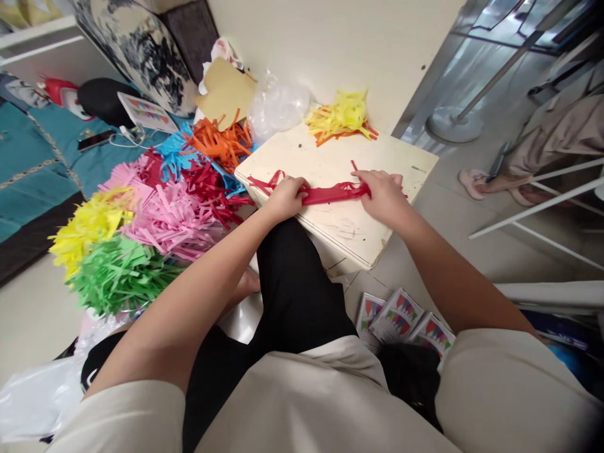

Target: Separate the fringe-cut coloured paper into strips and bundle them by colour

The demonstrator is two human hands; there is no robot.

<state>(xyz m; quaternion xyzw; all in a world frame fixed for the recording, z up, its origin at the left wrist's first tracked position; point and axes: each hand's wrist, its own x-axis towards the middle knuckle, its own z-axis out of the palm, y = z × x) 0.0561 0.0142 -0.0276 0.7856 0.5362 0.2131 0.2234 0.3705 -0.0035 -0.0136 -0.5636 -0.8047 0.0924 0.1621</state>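
Head view: holding a flat red paper-like strip with narrow fringed ends [328, 195] across the near part of a cream, box-like surface [330, 157]. Closing the left hand [287, 198] on the left part of the strip and the right hand [384, 196] round its right end, well apart, with a plain red stretch showing between. Not making out the undersides of the fingers.

Seeing a crumpled clear plastic bag [278, 106] behind the surface, without telling what is inside. Seeing flat packs printed with colourful bunting [399, 318] overlapping on the tiled floor, again not telling the contents. Finding a translucent white plastic bag [38, 396] cut off by the left edge, with contents too unclear to name.

Seeing a bunch of yellow fringed paper [342, 113] on the far edge of the surface, partly covering orange strips. Seeing a heap of pink, yellow, green, red, blue and orange fringed paper [172, 220] on the left. Losing part of a soft black bundle [410, 371] behind the right sleeve. Glimpsing another person's trousered legs [561, 135], cut off at the right edge.
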